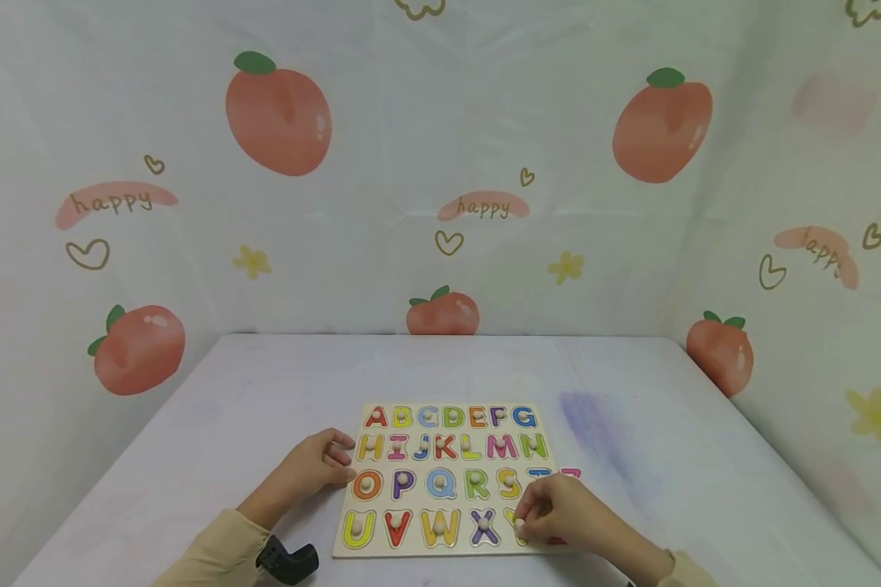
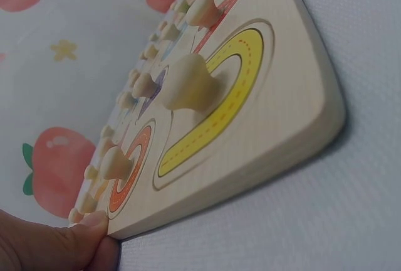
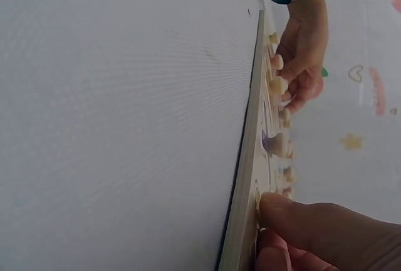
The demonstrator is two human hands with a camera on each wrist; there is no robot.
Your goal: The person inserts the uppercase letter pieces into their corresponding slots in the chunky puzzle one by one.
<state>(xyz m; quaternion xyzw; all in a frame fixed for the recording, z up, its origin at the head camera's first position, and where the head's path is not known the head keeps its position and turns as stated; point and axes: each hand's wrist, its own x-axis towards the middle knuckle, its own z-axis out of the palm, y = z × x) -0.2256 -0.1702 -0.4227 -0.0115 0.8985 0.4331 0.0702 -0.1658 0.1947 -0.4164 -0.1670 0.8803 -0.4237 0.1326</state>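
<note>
A wooden alphabet puzzle board (image 1: 411,553) lies on the table, its coloured letters bearing round wooden knobs. Over its lower right corner, my right hand (image 1: 561,514) pinches the knob of the yellow letter Y (image 1: 510,517) between thumb and fingers; the hand hides most of that letter. In the right wrist view the thumb (image 3: 301,217) is low against the board's face. My left hand (image 1: 312,465) rests its thumb and fingertips against the board's left edge, beside the orange O (image 1: 367,486). The yellow U (image 2: 247,64) shows large in the left wrist view.
A pink letter Z (image 1: 573,473) shows past the board's right edge, partly behind my right hand. A bit of red (image 1: 555,540) shows under that hand. The white table (image 1: 279,375) meets a fruit-printed curtain (image 1: 367,244) at the back and sides.
</note>
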